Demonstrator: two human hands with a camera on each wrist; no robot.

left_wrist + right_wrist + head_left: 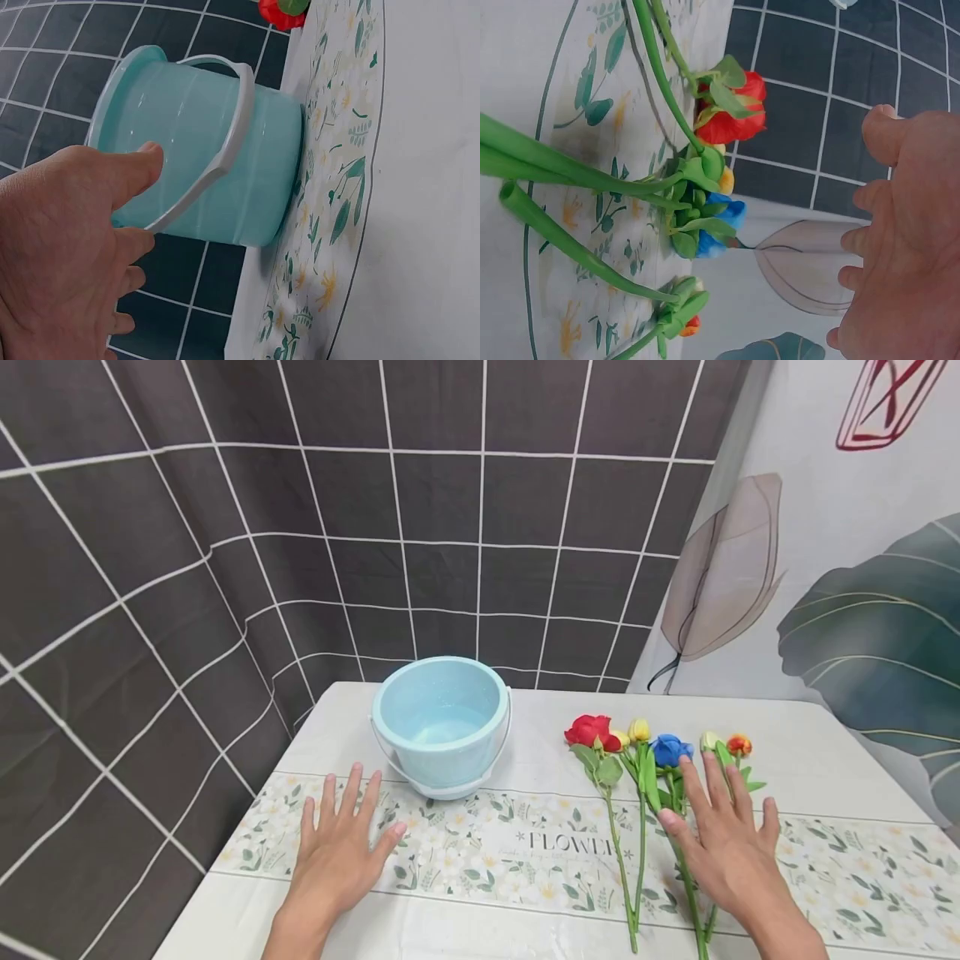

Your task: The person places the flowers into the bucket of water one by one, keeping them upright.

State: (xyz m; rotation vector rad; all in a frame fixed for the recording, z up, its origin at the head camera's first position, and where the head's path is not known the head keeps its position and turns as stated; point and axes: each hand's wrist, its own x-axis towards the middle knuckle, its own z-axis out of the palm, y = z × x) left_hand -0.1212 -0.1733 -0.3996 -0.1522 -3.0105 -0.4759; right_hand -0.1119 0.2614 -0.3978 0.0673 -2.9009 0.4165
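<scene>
My left hand is spread flat, palm down, above the table's left part, just in front of a light blue bucket. Water appears to stand inside the bucket, and its white handle hangs down against the side. Over the flowers at the right hovers my right hand, fingers straight and apart, holding nothing. Near it lie a red rose, a blue rose, yellow tulips, a pale tulip and an orange-red flower, all on green stems. The right hand partly covers some stems.
A white table cover with a floral printed band and the word FLOWER lies underneath. Dark cloth with white grid lines hangs behind and to the left. At the right hangs a white cloth with large printed leaves.
</scene>
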